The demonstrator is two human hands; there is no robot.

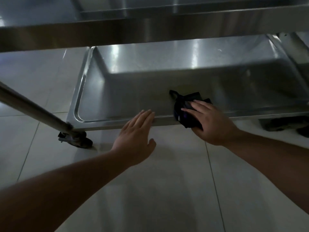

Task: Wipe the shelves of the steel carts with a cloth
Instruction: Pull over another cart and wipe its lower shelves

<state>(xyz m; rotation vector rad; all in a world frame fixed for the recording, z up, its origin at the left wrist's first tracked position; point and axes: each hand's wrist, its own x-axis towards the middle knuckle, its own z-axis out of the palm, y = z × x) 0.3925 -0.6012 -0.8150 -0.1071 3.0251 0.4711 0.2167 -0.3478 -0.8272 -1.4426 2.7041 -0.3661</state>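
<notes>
The steel cart's bottom shelf point(133, 91) is a shallow tray with a raised rim, low above the floor. A dark cloth point(182, 104) lies bunched over its near rim, right of centre. My right hand point(210, 123) presses flat on the cloth, fingers spread over it and thumb under the rim side. My left hand point(135, 136) is held flat with fingers together, its fingertips touching the near rim to the left of the cloth, holding nothing.
An upper shelf edge point(117, 32) overhangs across the top of the view. A slanted steel leg point(33, 109) runs down to a caster wheel point(75, 139) at the cart's near left corner. Pale floor tiles point(167, 190) lie below. A second cart part point(287, 124) sits at right.
</notes>
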